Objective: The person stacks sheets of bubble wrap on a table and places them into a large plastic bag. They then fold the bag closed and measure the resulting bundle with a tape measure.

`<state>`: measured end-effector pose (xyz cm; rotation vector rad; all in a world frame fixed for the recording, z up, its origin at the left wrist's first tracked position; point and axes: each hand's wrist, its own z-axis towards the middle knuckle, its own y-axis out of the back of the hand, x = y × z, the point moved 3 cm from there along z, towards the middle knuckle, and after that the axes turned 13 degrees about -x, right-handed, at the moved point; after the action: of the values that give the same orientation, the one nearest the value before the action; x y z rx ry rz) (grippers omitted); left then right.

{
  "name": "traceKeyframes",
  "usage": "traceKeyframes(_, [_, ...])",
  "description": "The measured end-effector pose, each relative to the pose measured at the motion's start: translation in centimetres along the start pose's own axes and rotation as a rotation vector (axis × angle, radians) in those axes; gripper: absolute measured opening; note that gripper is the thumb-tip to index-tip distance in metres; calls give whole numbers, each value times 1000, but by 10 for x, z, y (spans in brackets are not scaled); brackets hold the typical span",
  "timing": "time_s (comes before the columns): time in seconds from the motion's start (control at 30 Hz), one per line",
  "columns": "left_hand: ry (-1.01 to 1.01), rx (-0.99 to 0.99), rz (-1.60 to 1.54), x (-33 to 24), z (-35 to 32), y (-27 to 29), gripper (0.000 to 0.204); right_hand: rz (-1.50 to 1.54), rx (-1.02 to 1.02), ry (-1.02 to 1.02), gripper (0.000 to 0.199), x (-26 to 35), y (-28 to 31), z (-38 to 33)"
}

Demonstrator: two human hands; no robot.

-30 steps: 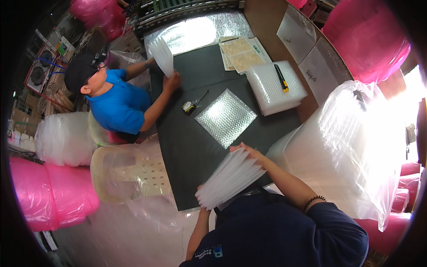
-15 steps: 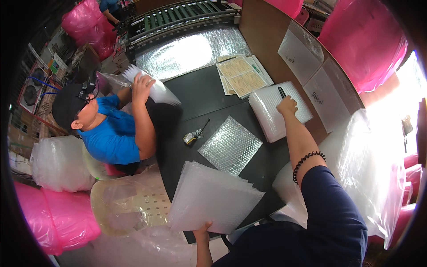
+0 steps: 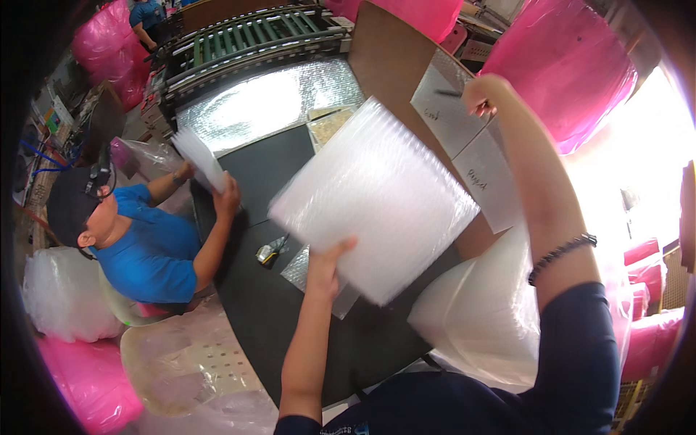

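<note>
My left hand (image 3: pixel 330 272) grips the lower edge of a stack of bubble wrap sheets (image 3: pixel 377 203), thumb on top, raised above the black table (image 3: pixel 290 326). The stack hides much of the tabletop. My right hand (image 3: pixel 487 96) is lifted near the brown board on the right, its fingers closed around a black pen (image 3: pixel 448 93). One loose bubble wrap sheet (image 3: pixel 297 268) shows partly from under the stack, on the table. A yellow and black tape measure (image 3: pixel 270 252) lies left of it.
Across the table at left, a person in a blue shirt (image 3: pixel 145 246) holds bubble wrap sheets (image 3: pixel 199 159). A roller conveyor (image 3: pixel 246 43) stands at the back. Papers (image 3: pixel 330 123) lie beyond my stack. Bagged clear wrap (image 3: pixel 478 304) bulges at right; large pink bags (image 3: pixel 558 65) stand behind the board.
My left hand has raised its stack of bubble wrap sheets forward over the table. My right hand has moved up and away from the other stack, still with the pen. The view has shifted right.
</note>
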<state>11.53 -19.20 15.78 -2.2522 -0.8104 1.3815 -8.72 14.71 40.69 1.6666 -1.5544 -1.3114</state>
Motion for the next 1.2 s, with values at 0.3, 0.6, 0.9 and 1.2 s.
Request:
traceKeyframes(0.3, [283, 240, 212, 96, 128, -157, 65, 23, -599, 34, 25, -70, 16, -93])
traceKeyframes(0.6, [-29, -314, 416, 121, 97, -157, 119, 462, -281, -9, 45, -34, -117, -61])
traceKeyframes(0.9, [-409, -491, 812, 125, 104, -157, 116, 428, -283, -42, 54, 5, -180, 7])
traceKeyframes(1.2, [-387, -458, 925, 127, 102, -148, 107, 388, -272, -43, 61, 24, -247, 29])
